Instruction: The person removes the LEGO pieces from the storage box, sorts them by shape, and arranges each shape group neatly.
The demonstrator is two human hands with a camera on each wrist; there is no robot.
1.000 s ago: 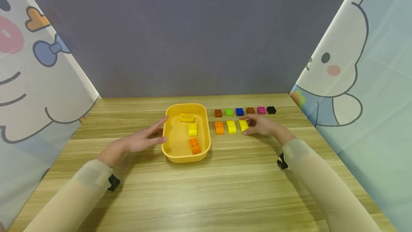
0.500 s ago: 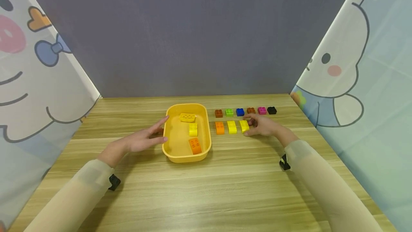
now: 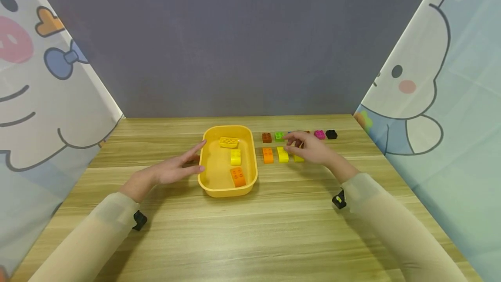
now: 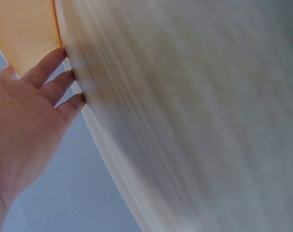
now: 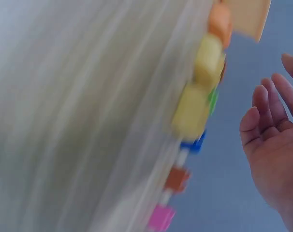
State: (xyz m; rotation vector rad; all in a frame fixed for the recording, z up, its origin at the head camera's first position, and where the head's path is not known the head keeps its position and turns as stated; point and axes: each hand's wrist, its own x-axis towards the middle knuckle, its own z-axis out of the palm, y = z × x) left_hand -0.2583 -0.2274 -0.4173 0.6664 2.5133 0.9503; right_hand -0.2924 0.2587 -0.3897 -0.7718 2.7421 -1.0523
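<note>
At the left rim of a yellow tray [image 3: 228, 193], my left hand [image 3: 170, 171] rests with its fingers spread against the side. In the left wrist view the fingers of that hand [image 4: 28, 116] are relaxed, with the tray's wall beside them. My right hand [image 3: 313, 148] hovers over the bricks, holding nothing, its fingers loosely bent in the right wrist view. It partly hides one yellow brick [image 3: 298, 159]; another yellow brick [image 3: 282, 155] lies by its fingertips. An orange brick [image 3: 268, 155] completes this front row.
Inside the tray lie two yellow bricks [image 3: 235, 157] [image 3: 228, 142] and an orange brick [image 3: 238, 177]. Behind the front row are smaller bricks: brown [image 3: 266, 137], green [image 3: 279, 136], pink [image 3: 319, 134], black [image 3: 331, 134], and others partly hidden. A grey panel [image 3: 235, 47] stands behind the table.
My right hand has let go of the rightmost yellow brick, lifted off it and moved left toward the middle one. My left hand has stayed at the tray.
</note>
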